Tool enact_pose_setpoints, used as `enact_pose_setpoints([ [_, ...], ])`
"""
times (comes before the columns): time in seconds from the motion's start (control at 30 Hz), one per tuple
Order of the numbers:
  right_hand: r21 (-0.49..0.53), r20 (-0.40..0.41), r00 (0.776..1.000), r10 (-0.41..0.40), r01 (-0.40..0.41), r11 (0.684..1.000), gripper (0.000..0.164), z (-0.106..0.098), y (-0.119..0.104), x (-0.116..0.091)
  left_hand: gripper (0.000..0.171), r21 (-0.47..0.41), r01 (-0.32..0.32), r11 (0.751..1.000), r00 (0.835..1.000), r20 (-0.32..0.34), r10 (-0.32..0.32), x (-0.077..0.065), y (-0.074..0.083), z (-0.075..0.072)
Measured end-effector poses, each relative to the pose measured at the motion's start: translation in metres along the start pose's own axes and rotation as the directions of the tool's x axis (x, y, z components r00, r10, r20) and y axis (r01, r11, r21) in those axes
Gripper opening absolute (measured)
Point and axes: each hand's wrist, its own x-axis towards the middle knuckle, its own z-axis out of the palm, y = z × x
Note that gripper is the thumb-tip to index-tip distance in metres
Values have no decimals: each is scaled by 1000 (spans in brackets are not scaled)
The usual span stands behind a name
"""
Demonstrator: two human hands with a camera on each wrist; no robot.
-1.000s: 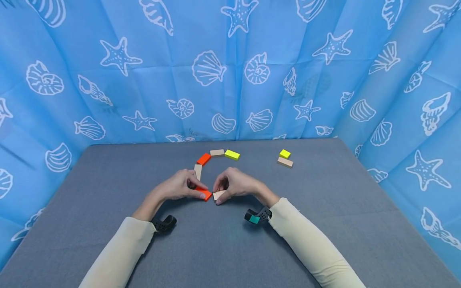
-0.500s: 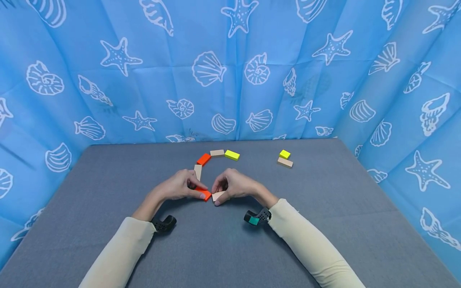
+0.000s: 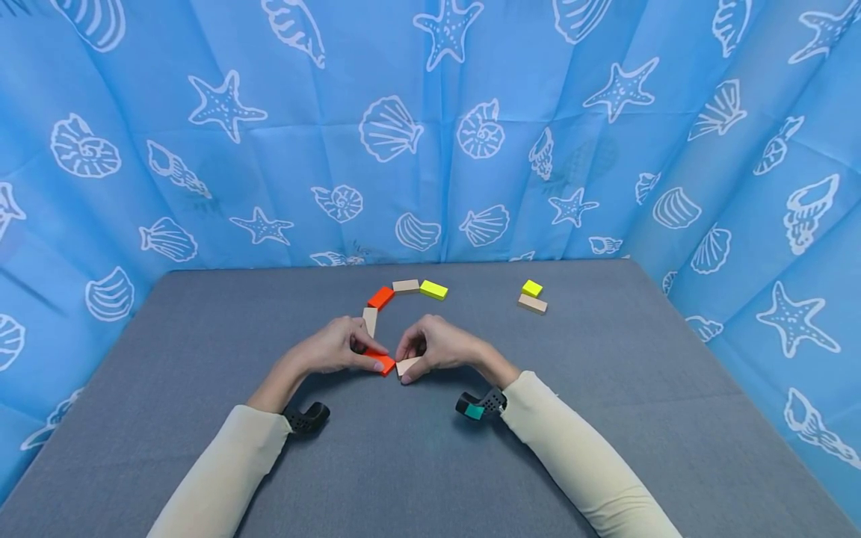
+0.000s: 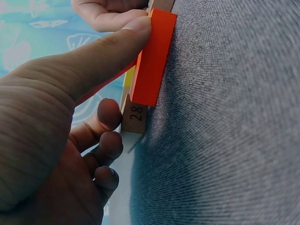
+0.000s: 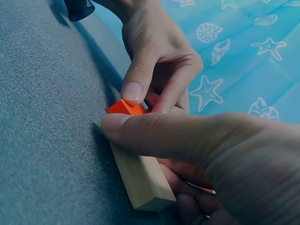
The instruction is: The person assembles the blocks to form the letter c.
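My left hand (image 3: 336, 345) pinches an orange wooden block (image 3: 387, 364) lying on the grey cloth, its thumb along the near side. Just right of it, my right hand (image 3: 440, 344) holds a plain wooden block (image 3: 406, 366) between thumb and fingers. The two blocks meet end to end, or nearly so; the right wrist view has the orange end (image 5: 123, 107) right at the plain block's (image 5: 140, 180) far end, partly behind the thumb. In the left wrist view another plain block marked 28 (image 4: 135, 115) touches the orange block's other end.
From the held blocks a curve runs back through a plain block (image 3: 370, 320), an orange block (image 3: 380, 298), a plain block (image 3: 406, 286) and a yellow block (image 3: 433, 289). Apart on the right lie a yellow block (image 3: 532, 288) and a plain block (image 3: 533, 303). A blue shell-print curtain (image 3: 430, 187) encloses the table.
My right hand has shifted slightly left, bringing the plain block up closer to the orange one. My left hand and the other blocks have stayed still.
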Motion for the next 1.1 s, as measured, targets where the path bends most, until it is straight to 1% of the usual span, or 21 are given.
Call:
enact_pose_setpoints([
  [0.33, 19, 0, 999, -32, 32, 999, 25, 0, -1, 0, 30, 2, 7, 1000, 1000, -5, -7, 1, 1, 0],
  [0.73, 8, -7, 999, -32, 32, 999, 26, 1, -1, 0, 31, 4, 14, 1000, 1000, -5, -14, 2, -2, 1],
  [0.93, -13, -16, 999, -30, 30, 999, 26, 2, -2, 0, 30, -3, 10, 1000, 1000, -8, -10, 1, 0, 1],
  [1.1, -17, -13, 1000, -7, 7, 1000, 27, 2, -3, 0, 30, -3, 12, 1000, 1000, -8, -12, 0, 0, 1],
])
